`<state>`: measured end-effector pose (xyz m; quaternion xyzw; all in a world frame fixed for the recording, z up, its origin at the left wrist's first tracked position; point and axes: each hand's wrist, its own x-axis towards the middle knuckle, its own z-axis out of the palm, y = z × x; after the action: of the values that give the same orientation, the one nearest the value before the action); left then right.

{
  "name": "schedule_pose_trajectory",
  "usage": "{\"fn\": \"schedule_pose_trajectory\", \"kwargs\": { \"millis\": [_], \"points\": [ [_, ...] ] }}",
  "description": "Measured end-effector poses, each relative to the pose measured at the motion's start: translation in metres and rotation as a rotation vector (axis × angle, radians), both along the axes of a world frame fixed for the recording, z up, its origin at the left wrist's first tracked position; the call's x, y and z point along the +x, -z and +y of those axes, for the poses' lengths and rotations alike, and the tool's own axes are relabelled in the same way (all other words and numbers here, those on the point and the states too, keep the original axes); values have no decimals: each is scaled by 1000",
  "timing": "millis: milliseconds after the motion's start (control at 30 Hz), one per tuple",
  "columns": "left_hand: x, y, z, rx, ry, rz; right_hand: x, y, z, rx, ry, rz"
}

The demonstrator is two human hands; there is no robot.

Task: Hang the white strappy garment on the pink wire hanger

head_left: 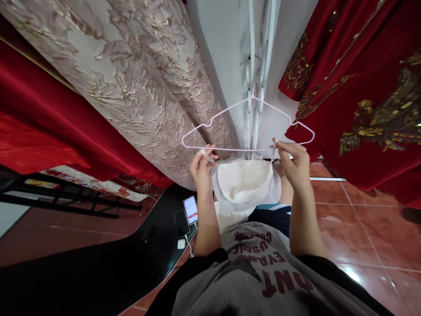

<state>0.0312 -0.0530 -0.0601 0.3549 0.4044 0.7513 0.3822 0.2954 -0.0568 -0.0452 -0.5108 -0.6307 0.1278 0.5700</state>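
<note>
A white garment with thin straps [246,177] hangs in front of my lap, its wide upper edge sagging open between my hands. My left hand [203,169] is closed on the strap at the left, some fingers stretched toward the hanger. At the right, my right hand [292,162] pinches the other strap between thumb and forefinger, holding it taut. Just beyond both hands is a pale pink clothes hanger [226,149]; its metal hook is up by a white rack. The hanger's lower bar passes close to my fingertips. Whether they touch it, I cannot tell.
White metal rack posts [252,39] stand ahead against the wall. An embossed pink-gold dress [158,79] hangs left, a red embroidered gown [368,87] right. On the black bench [98,263] lie a lit phone [190,210], a dark phone [181,223] and a white charger [181,244].
</note>
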Motion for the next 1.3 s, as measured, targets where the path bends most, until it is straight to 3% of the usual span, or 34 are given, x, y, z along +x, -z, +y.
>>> {"fn": "schedule_pose_trajectory", "kwargs": {
  "millis": [167, 267, 400, 633, 767, 833, 933, 1067, 1167, 1300],
  "points": [
    [-21, 11, 10, 94, -484, 119, 3, 0, -3, -2, 36, -11],
    [-34, 5, 17, 148, -558, 177, 4, 0, -3, 18, 17, 69],
    [-45, -18, 25, 140, -340, 340, 4, -2, -3, 9, 26, 110],
    [-41, -77, 42, 177, 10, 771, 1, 0, -2, 43, 36, 127],
    [-36, -92, 48, 108, 82, 790, -1, 0, -2, 33, 30, 114],
    [-36, -87, 52, 103, 58, 748, -2, 0, -2, 25, 21, 115],
    [-35, -63, 59, 119, -31, 595, -1, -1, -3, 36, 28, 118],
    [-19, -20, 57, 15, -122, 111, -1, -2, -3, 59, 63, 81],
    [8, 1, 45, -67, 65, -119, -6, 0, -2, 92, 67, 83],
    [35, 5, 32, 2, 128, -114, -10, 10, 3, 199, 125, 149]
  ]
}}
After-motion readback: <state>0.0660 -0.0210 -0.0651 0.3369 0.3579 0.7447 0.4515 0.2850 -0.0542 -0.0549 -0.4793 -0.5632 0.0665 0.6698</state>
